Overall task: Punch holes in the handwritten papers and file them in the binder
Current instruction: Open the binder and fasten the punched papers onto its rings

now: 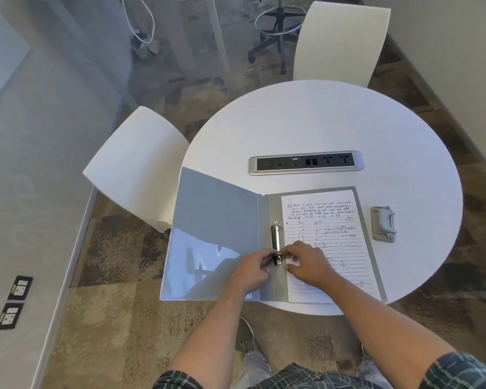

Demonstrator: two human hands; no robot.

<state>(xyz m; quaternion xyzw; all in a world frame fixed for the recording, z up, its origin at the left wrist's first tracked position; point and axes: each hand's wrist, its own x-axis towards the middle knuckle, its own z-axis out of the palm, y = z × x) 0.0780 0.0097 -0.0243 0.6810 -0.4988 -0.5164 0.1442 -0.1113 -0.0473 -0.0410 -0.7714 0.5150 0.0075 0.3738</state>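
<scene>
A grey binder (216, 220) lies open at the near edge of the round white table (320, 122). Its left cover hangs past the table's rim. Lined handwritten papers (331, 220) rest on the right half, beside the metal ring mechanism (276, 237) on the spine. My left hand (251, 269) and my right hand (306, 262) meet at the lower end of that mechanism, fingers pinched on its ring and lever. My right palm lies over the lower left part of the papers. A grey hole punch (383, 224) sits on the table to the right of the binder.
A power and socket strip (305, 162) is set into the table's middle, beyond the binder. One white chair (135, 167) stands at the table's left, another (340, 43) at its far side. A black stool base (278, 26) stands further back on the carpet.
</scene>
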